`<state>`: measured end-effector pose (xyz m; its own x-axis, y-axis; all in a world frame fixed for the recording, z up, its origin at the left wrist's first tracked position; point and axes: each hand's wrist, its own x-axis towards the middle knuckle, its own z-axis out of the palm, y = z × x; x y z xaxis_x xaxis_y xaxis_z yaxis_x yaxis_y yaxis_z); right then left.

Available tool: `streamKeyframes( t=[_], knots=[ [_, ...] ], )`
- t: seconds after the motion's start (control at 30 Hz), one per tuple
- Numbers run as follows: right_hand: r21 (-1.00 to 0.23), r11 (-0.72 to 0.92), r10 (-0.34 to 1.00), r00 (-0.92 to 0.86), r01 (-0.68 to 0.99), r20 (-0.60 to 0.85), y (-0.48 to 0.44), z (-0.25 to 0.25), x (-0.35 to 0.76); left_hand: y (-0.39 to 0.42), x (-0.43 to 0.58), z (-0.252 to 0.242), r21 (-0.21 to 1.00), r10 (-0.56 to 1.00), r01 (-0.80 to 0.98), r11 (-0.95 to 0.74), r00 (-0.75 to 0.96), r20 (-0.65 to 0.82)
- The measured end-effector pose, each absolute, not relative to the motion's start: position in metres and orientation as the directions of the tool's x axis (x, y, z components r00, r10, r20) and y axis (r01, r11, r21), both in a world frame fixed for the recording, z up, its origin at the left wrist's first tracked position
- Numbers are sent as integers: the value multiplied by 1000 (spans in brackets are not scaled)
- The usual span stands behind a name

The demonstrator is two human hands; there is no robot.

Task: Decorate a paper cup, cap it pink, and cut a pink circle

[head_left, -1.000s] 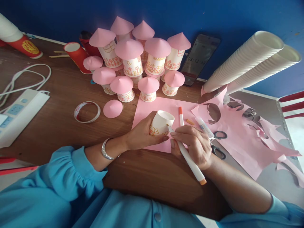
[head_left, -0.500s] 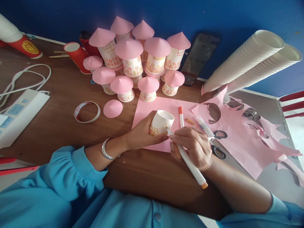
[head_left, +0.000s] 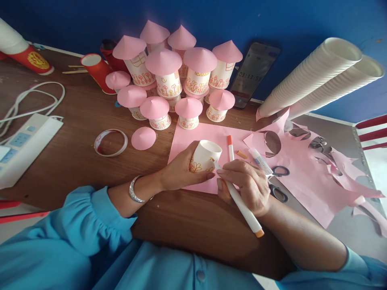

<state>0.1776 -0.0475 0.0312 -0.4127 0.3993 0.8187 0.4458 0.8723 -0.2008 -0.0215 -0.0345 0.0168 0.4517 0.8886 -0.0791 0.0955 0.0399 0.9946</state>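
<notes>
My left hand [head_left: 183,167] is wrapped round a white paper cup [head_left: 203,156], tilted, with yellow and orange flowers drawn on its lower side. In my right hand [head_left: 246,185] is a white marker pen [head_left: 244,209] with an orange end, its tip at the cup's wall beside a small drawn mark. Beneath the cup lies a pink paper sheet [head_left: 181,139]. On it, past my right hand, rest a white marker with an orange-red cap [head_left: 230,147] and a glue tube [head_left: 260,161]. Scissors [head_left: 279,171] lie just right of that hand.
Several decorated cups with pink cone roofs [head_left: 163,62] stand behind the sheet. A loose pink cone [head_left: 143,138] and a tape roll [head_left: 111,143] lie to the left, near a power strip [head_left: 30,143]. At the right are cup stacks [head_left: 311,76], cut pink paper [head_left: 320,189] and a phone [head_left: 255,74].
The marker tip has shifted slightly right and down on the cup, and the small mark near the rim looks larger. My left hand and the cup stay in place.
</notes>
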Motion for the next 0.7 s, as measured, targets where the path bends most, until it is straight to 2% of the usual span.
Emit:
streamKeyframes(
  t=[0.7],
  knots=[
    [-163,861,395,-431,482,811,-45,36,180,-35,-23,13,997,879,64,46,472,-71]
  ],
)
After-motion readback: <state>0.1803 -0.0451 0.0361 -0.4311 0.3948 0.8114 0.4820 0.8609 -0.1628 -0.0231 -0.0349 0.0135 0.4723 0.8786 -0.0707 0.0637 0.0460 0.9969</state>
